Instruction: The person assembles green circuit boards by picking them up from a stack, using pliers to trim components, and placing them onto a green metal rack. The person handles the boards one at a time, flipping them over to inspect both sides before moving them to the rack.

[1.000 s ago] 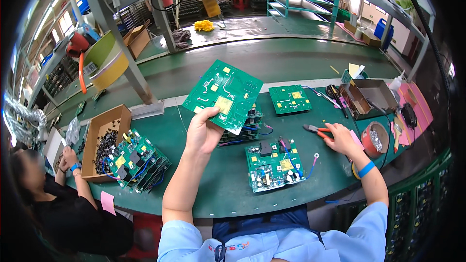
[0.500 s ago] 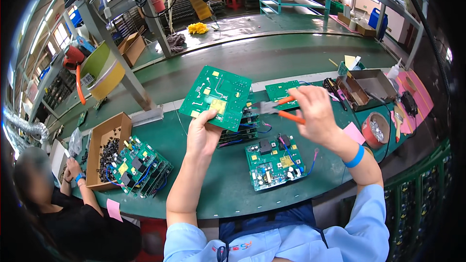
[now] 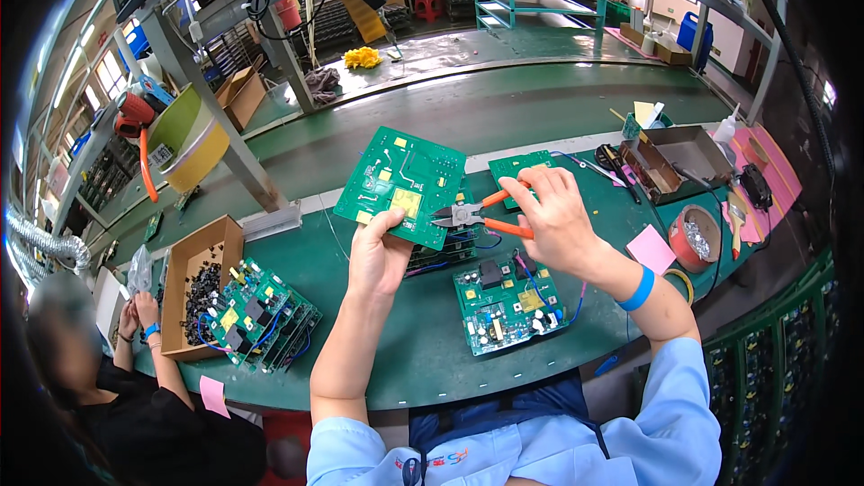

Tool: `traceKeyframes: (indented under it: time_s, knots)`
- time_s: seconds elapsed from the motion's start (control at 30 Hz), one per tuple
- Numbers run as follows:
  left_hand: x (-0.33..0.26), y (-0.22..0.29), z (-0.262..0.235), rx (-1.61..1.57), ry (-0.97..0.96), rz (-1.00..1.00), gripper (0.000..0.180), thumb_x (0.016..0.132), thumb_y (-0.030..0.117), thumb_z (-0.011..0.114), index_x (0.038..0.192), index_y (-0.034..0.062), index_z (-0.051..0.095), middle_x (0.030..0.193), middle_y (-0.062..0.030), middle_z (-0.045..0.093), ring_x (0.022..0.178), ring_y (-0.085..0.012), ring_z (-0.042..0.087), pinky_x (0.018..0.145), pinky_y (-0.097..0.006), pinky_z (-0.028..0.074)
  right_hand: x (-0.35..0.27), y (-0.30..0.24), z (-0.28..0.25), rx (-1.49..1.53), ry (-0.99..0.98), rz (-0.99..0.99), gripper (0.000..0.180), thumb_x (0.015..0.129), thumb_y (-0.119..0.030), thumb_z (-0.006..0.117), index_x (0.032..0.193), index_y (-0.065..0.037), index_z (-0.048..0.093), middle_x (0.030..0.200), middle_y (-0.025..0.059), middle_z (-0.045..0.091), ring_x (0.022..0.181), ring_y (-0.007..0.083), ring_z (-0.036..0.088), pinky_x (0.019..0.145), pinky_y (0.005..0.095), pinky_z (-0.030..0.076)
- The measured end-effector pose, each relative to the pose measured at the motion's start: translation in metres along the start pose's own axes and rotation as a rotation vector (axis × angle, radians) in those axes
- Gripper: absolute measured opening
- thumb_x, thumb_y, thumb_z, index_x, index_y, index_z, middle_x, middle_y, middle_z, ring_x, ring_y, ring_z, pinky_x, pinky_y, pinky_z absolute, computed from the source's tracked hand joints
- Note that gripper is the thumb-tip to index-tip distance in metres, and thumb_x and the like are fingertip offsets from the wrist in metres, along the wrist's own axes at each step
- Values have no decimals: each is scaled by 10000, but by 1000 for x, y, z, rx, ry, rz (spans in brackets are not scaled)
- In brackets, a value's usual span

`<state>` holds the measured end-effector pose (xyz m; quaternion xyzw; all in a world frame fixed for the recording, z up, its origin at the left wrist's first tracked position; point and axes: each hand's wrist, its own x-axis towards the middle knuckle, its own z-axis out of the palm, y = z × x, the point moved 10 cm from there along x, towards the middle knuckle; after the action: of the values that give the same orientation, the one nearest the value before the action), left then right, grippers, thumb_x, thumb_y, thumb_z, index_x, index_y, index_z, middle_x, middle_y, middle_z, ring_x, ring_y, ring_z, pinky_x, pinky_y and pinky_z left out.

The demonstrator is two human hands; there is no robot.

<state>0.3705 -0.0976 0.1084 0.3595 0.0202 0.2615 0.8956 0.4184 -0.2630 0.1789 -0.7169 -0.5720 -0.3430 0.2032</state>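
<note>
My left hand (image 3: 380, 252) grips a green circuit board (image 3: 373, 171) by its near edge, thumb on a yellow square patch, and holds it tilted above the bench. In my right hand (image 3: 553, 216) are cutting pliers (image 3: 463, 214) with orange handles, fingers wrapped round them. Their jaws point left and lie over the board's right part; whether they touch it I cannot tell. Under and behind the board, stacked boards (image 3: 450, 247) are partly hidden. Nearer to me lies a populated board (image 3: 510, 306) with blue wires, and another board (image 3: 522, 166) sits beyond my right hand.
Stacked boards (image 3: 261, 317) stand at left beside a cardboard box (image 3: 229, 238) of small black parts. A co-worker's hands (image 3: 139, 313) are farther left. At right are a red-rimmed tub (image 3: 681, 247), a brush (image 3: 738, 216), a pink slip (image 3: 651, 249) and a parts tray (image 3: 688, 153).
My right hand has moved left and slightly down, bringing the pliers' jaws from beside the board to over its right part. My left hand keeps its grip, almost still.
</note>
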Motion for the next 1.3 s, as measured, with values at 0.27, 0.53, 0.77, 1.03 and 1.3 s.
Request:
traceKeyframes:
  time_s: [0.27,0.53,0.77,1.03,1.3]
  knots:
    - [0,-2,1,21,13,-13,413,722,-26,459,1120,26,359,1074,-105,462,976,-228,479,812,-387,415,-2,2,3,0,-38,38,481,531,-74,629,981,-17,469,875,125,466,842,263,461,743,373,318]
    - [0,-4,-1,25,24,-9,413,722,-26,463,1120,16,359,1080,-113,465,982,-230,479,823,-379,410,-1,0,-1,-36,-4,18,422,532,-79,634,924,-30,487,797,104,470,772,239,470,687,353,338]
    - [-2,-1,1,95,32,33,390,721,-19,465,1102,-23,379,1081,-135,479,982,-240,486,838,-368,405,-8,1,9,11,-56,-8,323,520,-53,615,821,-45,497,642,61,443,611,204,469,561,312,362]
    - [-2,-4,-2,57,35,-13,384,720,-21,463,1096,-11,384,1061,-125,488,969,-231,492,827,-366,411,-32,41,36,585,-181,375,299,636,-97,595,916,-37,507,672,67,492,604,161,497,566,303,406]
    - [0,-3,-5,49,57,-12,375,720,-14,461,1090,-16,396,1066,-129,492,982,-243,487,849,-378,396,-174,176,44,418,-131,1003,466,707,-317,601,1061,-52,453,801,82,508,740,202,518,703,324,417]
